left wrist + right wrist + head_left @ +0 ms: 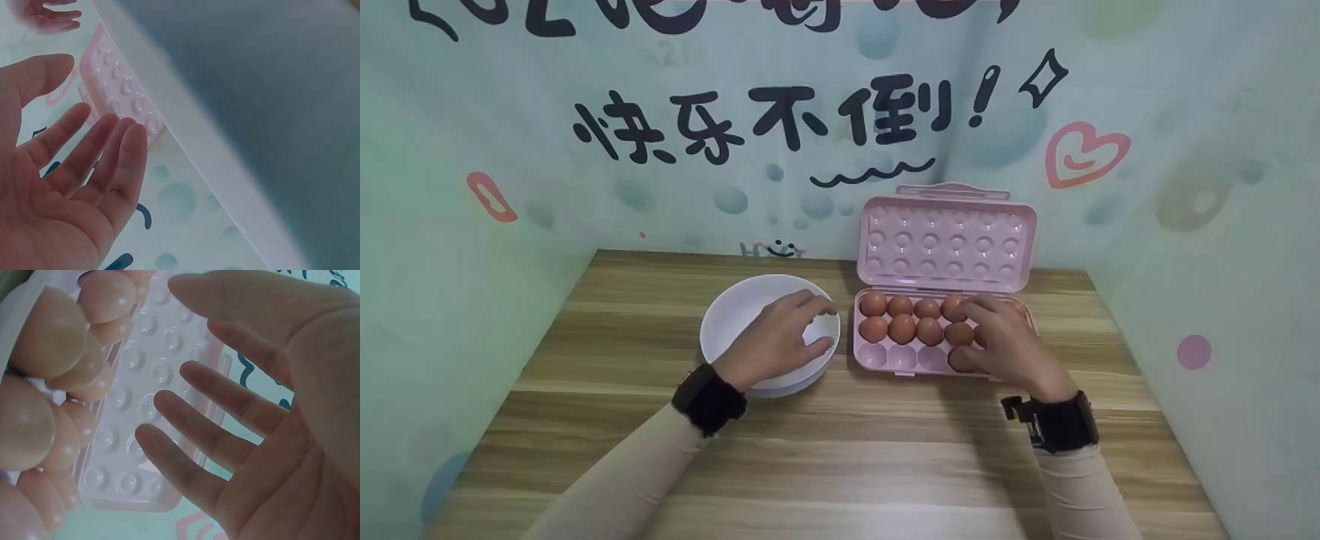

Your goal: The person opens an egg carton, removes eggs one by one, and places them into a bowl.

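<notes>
My left hand (774, 335) hovers over a white bowl (735, 307) on the table, its fingers spread and holding nothing. The left wrist view shows that palm and the loosely extended fingers beside the bowl's large pale rim (185, 143). To the right stands a pink plastic egg box (872, 355) with its dimpled lid (945, 244) raised. Brown eggs (901, 328) fill much of it; three front-left wells are bare. My right hand (1014, 346) is above the box's right side, hiding some eggs there. In the right wrist view its fingers are apart, with no egg between them.
The wood-grain table (840, 465) carries the bowl on the left and the egg box on the right, close together. Behind them hangs a pale printed backdrop (675, 202), near the raised lid, and similar sheets flank both sides.
</notes>
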Demonstrator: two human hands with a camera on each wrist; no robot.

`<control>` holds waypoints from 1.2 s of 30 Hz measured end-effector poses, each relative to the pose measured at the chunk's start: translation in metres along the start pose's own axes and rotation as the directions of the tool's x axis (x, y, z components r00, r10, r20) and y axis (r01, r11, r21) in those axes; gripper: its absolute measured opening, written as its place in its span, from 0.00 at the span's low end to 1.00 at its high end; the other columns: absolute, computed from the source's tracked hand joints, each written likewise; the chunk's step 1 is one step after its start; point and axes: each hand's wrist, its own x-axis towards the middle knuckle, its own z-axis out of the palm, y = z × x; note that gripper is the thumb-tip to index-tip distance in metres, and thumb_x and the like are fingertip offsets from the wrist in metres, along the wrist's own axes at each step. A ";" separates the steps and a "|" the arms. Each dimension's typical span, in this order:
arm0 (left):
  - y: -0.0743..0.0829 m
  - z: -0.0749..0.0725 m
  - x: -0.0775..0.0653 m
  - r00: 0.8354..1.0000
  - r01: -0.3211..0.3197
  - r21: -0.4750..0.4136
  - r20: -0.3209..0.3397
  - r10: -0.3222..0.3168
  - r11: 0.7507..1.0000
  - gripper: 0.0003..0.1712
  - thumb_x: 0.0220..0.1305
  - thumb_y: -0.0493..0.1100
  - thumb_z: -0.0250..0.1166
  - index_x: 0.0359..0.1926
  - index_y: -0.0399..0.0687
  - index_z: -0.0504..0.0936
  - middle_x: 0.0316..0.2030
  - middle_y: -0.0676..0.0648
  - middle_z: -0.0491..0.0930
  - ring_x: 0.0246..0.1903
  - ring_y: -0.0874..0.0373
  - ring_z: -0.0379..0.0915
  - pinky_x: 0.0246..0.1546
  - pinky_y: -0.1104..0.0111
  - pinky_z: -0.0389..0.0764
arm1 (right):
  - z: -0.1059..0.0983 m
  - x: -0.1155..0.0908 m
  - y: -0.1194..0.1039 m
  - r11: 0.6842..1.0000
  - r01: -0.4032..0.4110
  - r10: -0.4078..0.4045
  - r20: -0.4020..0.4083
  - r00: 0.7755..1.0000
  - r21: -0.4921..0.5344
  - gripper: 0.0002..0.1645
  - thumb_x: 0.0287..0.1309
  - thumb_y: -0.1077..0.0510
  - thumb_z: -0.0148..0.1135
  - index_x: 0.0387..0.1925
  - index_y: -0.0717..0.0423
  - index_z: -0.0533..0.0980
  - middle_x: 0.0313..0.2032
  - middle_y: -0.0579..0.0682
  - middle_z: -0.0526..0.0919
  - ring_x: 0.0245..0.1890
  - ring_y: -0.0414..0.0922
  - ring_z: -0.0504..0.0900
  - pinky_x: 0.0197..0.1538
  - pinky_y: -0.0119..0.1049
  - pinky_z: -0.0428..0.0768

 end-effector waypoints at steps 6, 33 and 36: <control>0.015 0.009 0.001 0.999 0.053 0.011 -0.012 -0.053 0.999 0.22 0.69 0.48 0.73 0.60 0.50 0.82 0.52 0.45 0.82 0.49 0.54 0.79 0.49 0.57 0.84 | 0.004 -0.005 0.004 0.996 -0.070 0.067 0.055 0.996 0.048 0.23 0.44 0.67 0.81 0.45 0.58 0.84 0.43 0.59 0.82 0.46 0.56 0.79 0.54 0.53 0.75; 0.045 0.052 0.016 0.997 -0.071 -0.081 -0.002 0.072 0.994 0.19 0.70 0.46 0.69 0.59 0.51 0.80 0.53 0.49 0.81 0.55 0.54 0.77 0.59 0.60 0.80 | 0.035 -0.001 -0.008 0.964 -0.236 0.239 0.011 0.971 -0.120 0.11 0.41 0.71 0.66 0.16 0.56 0.73 0.16 0.45 0.69 0.19 0.48 0.70 0.21 0.39 0.63; 0.045 0.055 0.018 0.998 -0.069 -0.091 0.007 0.070 0.993 0.19 0.70 0.46 0.69 0.59 0.51 0.80 0.53 0.50 0.81 0.54 0.54 0.76 0.59 0.60 0.79 | 0.036 -0.001 -0.009 0.964 -0.230 0.232 0.001 0.973 -0.132 0.10 0.40 0.70 0.65 0.15 0.56 0.73 0.15 0.45 0.68 0.18 0.48 0.69 0.20 0.39 0.62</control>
